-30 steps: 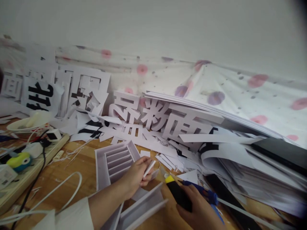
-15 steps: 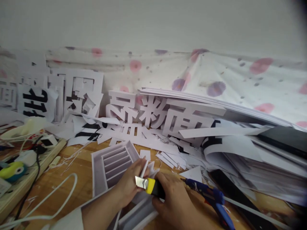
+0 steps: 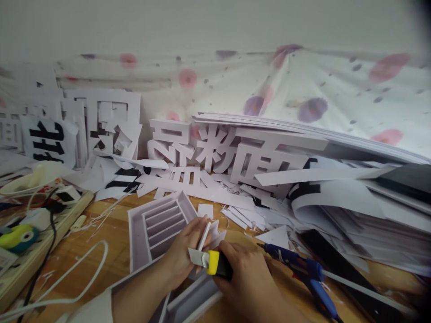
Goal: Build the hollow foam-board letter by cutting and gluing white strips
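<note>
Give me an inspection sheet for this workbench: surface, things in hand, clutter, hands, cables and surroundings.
Surface: wooden table, largely covered.
Job's things: white strip; knife with a yellow collar; ribbed white frame.
Clutter: paper offcuts, cut-out characters, blue glue gun.
Hands: left hand pinches the strip; right hand grips the knife, blade close to the strip.
Cables: white cable loops across the table; black cable at left.
Surroundings: spotted cloth, plain wall.
</note>
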